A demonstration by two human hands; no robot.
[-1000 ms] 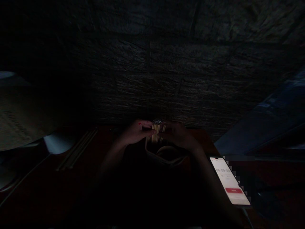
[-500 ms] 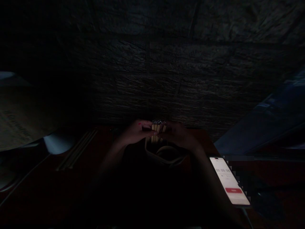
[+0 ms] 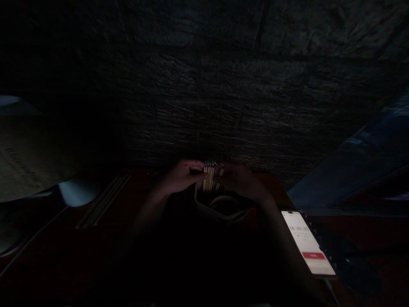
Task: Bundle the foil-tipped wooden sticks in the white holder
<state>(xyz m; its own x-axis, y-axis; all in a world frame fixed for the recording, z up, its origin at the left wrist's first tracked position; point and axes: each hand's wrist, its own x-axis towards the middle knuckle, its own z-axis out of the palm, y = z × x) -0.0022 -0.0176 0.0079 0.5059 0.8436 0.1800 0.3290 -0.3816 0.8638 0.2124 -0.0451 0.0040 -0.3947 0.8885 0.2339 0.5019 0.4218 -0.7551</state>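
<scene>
In dim light, a bundle of pale, slim sticks like chopsticks (image 3: 208, 181), with shiny silvery tops, stands upright between my hands. My left hand (image 3: 183, 177) is closed on the left side of the bundle, thumb in front. With my right hand (image 3: 239, 179) I pinch one or two sticks at the right, a narrow gap apart from the others. Below the hands is an open dark container (image 3: 204, 209) with a pale rim and a curved edge inside it. Shadow hides the lower ends of the sticks.
Several more long sticks (image 3: 104, 202) lie on the dark reddish table (image 3: 128, 238) at the left. Beyond them is a brown printed bag or box (image 3: 28, 157). A lit phone (image 3: 306, 241) with a cable lies at the right. A rough stone-like wall (image 3: 198, 85) rises behind.
The sticks at the right now stand a little apart from the main bundle, and more of the sticks' length shows. My thumbs have shifted slightly; the container stays put.
</scene>
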